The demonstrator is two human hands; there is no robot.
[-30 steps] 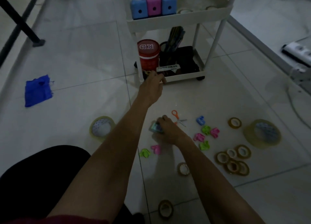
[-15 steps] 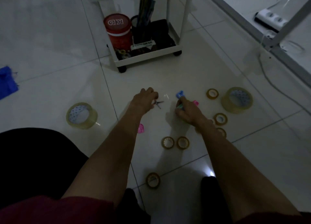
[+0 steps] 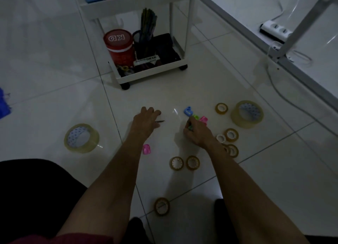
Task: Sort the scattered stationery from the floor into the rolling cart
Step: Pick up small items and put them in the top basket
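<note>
My left hand point(image 3: 146, 120) lies curled over the scissors point(image 3: 160, 121) on the floor; only the blade tips stick out to its right. My right hand point(image 3: 198, 134) grips small coloured pieces, one green bit point(image 3: 190, 127) showing at the fingers. Just beyond it lie a blue sharpener point(image 3: 188, 111), a green piece point(image 3: 196, 117) and a pink piece point(image 3: 203, 119). A pink clip point(image 3: 146, 149) lies beside my left forearm. Several small tape rolls point(image 3: 192, 162) are scattered around. The white rolling cart point(image 3: 150, 75) stands ahead.
The cart's bottom shelf holds a red canister point(image 3: 118, 46), a pen cup point(image 3: 144, 35) and dark items. Large tape rolls lie at left point(image 3: 81, 138) and right point(image 3: 247, 114). A power strip point(image 3: 274, 30), cable and white frame run along the right. Blue cloth point(image 3: 3, 104) lies far left.
My left hand came back from the cart's bottom shelf down to the scissors. My right hand moved right from the teal piece toward the coloured pieces. The view shifted closer.
</note>
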